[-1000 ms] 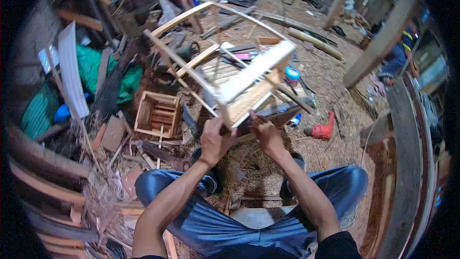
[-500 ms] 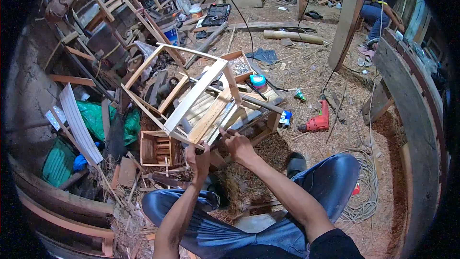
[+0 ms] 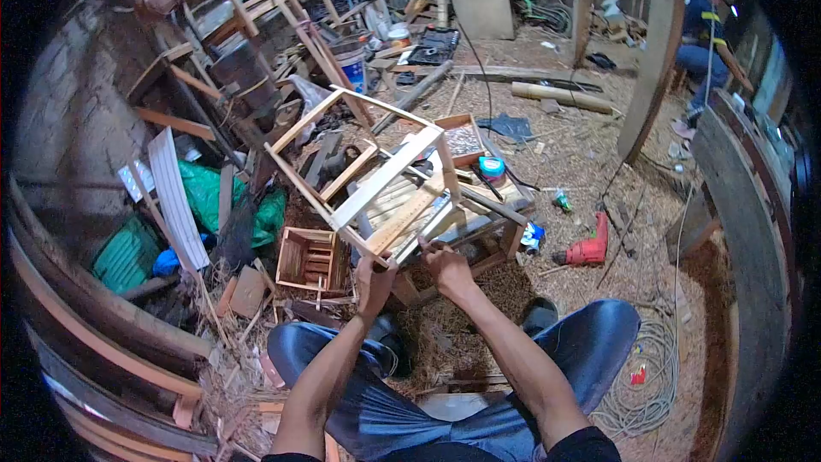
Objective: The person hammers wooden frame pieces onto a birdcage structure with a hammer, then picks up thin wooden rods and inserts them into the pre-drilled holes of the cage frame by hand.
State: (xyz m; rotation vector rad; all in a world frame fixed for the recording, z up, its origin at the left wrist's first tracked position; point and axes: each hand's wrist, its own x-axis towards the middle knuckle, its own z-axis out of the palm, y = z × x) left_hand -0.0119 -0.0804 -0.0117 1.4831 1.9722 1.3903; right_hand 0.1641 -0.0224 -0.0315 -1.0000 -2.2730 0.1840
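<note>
Left arm (image 3: 329,376) and right arm (image 3: 509,342) both reach forward here, slanting in toward the middle, and out front the left hand (image 3: 374,285) and right hand (image 3: 449,269) sit near each other, well clear of touching! The left has its fingers curled in a grip, thumb on the inner side; the right shows its back, knuckles bent, fingertips angled inward, and below, left knee (image 3: 295,355) and right knee (image 3: 614,325) are spread wide

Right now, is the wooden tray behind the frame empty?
The tray is not empty: many small greyish pieces lie in it. What they are, I cannot tell.
</note>
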